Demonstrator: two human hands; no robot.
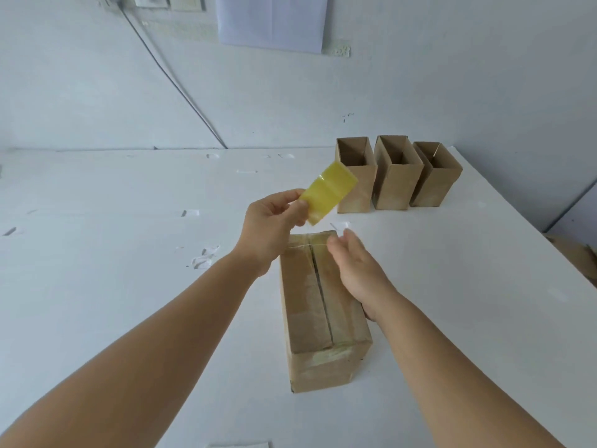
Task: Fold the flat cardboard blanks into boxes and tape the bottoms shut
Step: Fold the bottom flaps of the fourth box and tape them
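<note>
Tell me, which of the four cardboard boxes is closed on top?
The near box under the hands, flaps shut and taped. The three boxes standing at the back are open.

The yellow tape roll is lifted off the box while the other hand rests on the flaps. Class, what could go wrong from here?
1. The left hand pinches the yellow tape roll by its edge only; it may slip and drop onto the box.
2. The centre seam looks dark and open, so the tape may not hold if the right hand eases off.
3. Loose tape by the far edge could wrinkle or stick to the fingers.
</note>
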